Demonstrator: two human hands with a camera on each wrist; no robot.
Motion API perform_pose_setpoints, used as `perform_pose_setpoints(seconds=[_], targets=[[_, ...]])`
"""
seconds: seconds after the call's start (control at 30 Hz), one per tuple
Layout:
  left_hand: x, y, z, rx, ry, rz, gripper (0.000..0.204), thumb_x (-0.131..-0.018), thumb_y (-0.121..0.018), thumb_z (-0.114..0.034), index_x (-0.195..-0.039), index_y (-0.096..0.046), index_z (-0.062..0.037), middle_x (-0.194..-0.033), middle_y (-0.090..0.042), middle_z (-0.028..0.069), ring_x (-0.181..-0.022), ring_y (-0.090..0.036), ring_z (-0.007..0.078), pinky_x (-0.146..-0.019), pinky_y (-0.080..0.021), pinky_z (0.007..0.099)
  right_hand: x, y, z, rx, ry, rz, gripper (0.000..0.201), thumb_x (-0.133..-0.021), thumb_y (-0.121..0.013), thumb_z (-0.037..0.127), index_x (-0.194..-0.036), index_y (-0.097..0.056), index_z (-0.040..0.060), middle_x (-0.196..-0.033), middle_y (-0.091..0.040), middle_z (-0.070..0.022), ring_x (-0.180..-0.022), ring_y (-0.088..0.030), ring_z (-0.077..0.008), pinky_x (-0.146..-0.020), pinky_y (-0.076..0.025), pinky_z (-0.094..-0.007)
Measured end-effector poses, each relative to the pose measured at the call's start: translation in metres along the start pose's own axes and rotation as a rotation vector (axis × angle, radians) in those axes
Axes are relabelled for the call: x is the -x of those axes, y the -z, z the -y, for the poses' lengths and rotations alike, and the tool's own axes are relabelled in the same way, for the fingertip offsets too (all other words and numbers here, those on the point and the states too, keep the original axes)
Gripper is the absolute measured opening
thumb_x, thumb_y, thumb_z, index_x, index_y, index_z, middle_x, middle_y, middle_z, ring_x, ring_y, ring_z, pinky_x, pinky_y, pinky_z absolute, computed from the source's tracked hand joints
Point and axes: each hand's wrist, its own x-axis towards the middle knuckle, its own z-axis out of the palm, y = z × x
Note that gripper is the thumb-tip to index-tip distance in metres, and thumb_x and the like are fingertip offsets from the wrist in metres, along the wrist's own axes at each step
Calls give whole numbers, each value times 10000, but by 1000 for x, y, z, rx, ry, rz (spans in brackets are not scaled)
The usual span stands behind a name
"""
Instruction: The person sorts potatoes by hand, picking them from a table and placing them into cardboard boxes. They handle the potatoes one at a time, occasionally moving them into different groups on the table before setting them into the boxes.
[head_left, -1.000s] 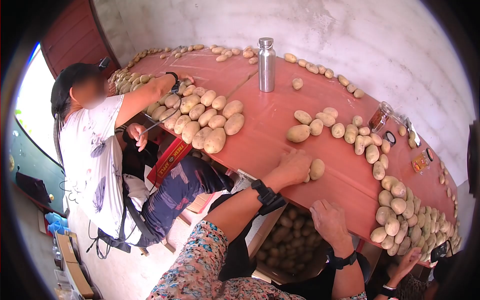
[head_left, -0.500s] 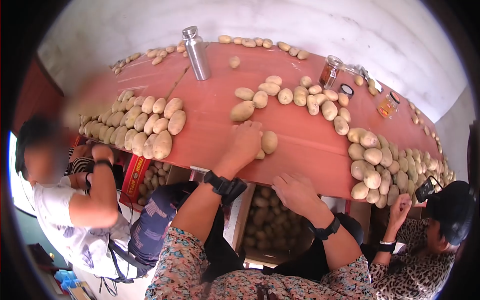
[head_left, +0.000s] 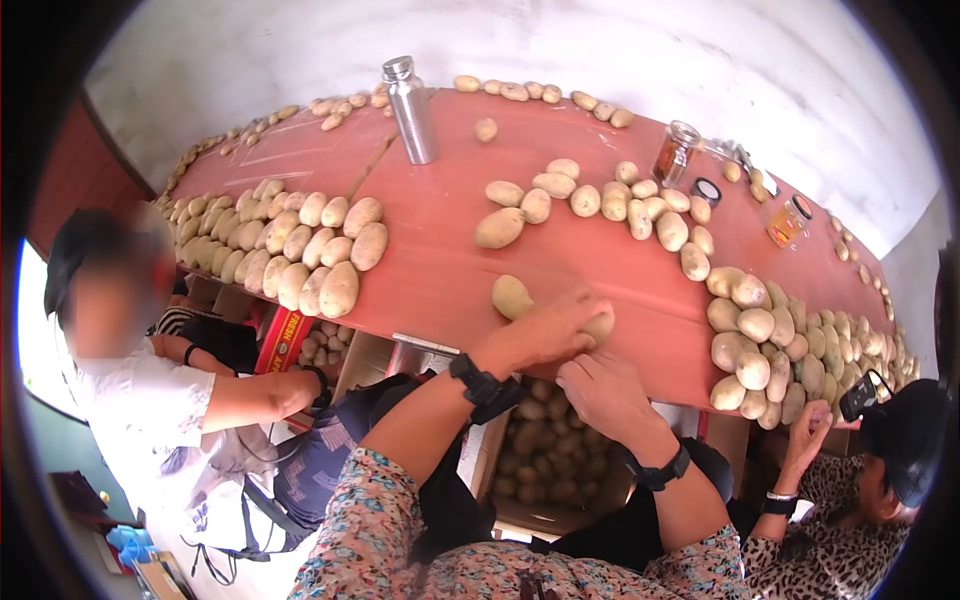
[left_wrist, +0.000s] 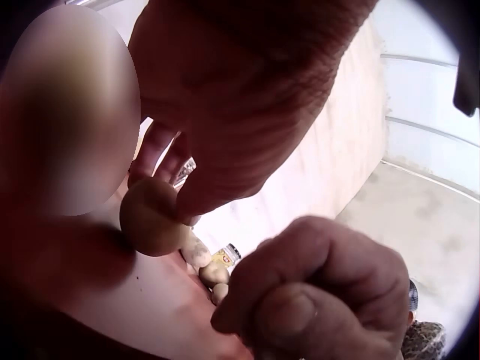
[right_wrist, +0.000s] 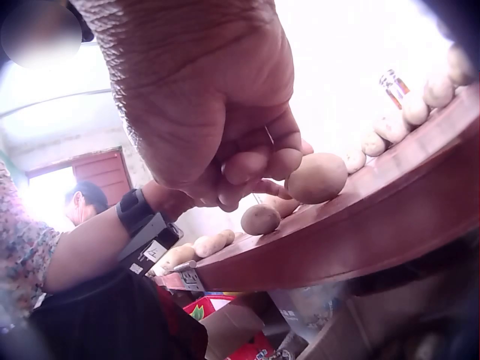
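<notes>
Potato [head_left: 600, 325] is pinched in my left hand [head_left: 545, 330]; my right hand [head_left: 608, 398], loosely curled, holds nothing. To my left, a red box [head_left: 279, 343] reads "FRESH".

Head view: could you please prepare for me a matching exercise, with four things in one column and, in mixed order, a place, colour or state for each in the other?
Things:
1. Left hand
2. Metal bottle
3. Red lettered box
4. Larger glass jar

Place, colour or state:
A. Below the level of the tabletop
B. See-through, reddish inside
C. Holding a potato
D. Plain silver colour

Right pairs: 1-C, 2-D, 3-A, 4-B.
</notes>
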Motion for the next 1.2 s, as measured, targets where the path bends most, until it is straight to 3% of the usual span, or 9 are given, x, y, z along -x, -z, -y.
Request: perform_pose_setpoints(seconds=[0.3,0.37,0.57,0.73,0.8,0.9,0.97,1.0,1.2], targets=[[-2,-14,-4,180,297,155,535,-778,-713,-138,-1281,-538,-90,-1188,-518,173,-1067,-564,381,-870,-491,468,-5,15,7,-107,28,-228,128,-781,-682,22,-856,-590,71,-737,-577,-81,-656,-575,-284,-601,-461,-393],[2,-32,6,-233,-69,-14,535,-768,-707,-185,-1264,-543,-64,-1184,-531,152,-1051,-568,355,-849,-498,467,-7,14,7,-100,20,-213,125,-782,-681,20,-854,-591,68,-734,-575,-83,-658,-578,-286,-603,-461,-395],[-4,-64,-1,-485,-35,-195,360,-789,-680,-282,-1084,-632,-83,-973,-647,87,-929,-620,312,-692,-509,467,-5,14,4,-49,16,-216,107,-806,-675,32,-866,-592,62,-724,-554,-90,-636,-562,-283,-580,-454,-385],[2,-21,-24,-94,0,70,404,-764,-688,-261,-1102,-621,-51,-911,-670,206,-828,-622,415,-716,-507,462,1,25,-12,-411,-444,-404,172,-993,-510,115,-911,-612,4,-685,-540,-101,-609,-548,-203,-569,-443,-340],[6,-25,-28,85,-42,-68,429,-806,-676,-264,-1164,-595,-41,-971,-682,202,-853,-655,391,-743,-518,434,-3,34,-24,-523,-609,-554,238,-1022,-482,162,-895,-614,10,-632,-479,-36,-594,-470,-97,-552,-407,-289],[16,-2,-61,217,90,84,454,-845,-669,-292,-1219,-571,-56,-968,-685,195,-871,-677,356,-767,-523,411,-7,44,-34,-660,-647,-744,258,-1021,-486,197,-883,-620,25,-622,-481,17,-588,-447,-65,-541,-375,-249],[15,14,-75,446,255,580,462,-869,-656,-296,-1240,-548,-44,-933,-679,196,-879,-683,328,-778,-520,404,-8,46,-38,-751,-690,-798,265,-1021,-485,205,-879,-623,29,-621,-479,29,-587,-439,-55,-540,-366,-236],[23,3,-68,362,96,616,468,-838,-663,-298,-1218,-572,-41,-926,-682,205,-887,-679,349,-791,-521,405,-8,47,-40,-793,-676,-802,265,-1018,-489,209,-879,-626,29,-622,-482,32,-589,-438,-48,-539,-366,-233],[55,-63,-66,-1,73,1099,467,-748,-655,-223,-1186,-644,-61,-962,-685,217,-922,-658,384,-834,-516,446,-3,44,-42,-726,-683,-689,257,-1027,-489,226,-910,-632,48,-648,-478,41,-604,-438,-43,-556,-365,-208]])
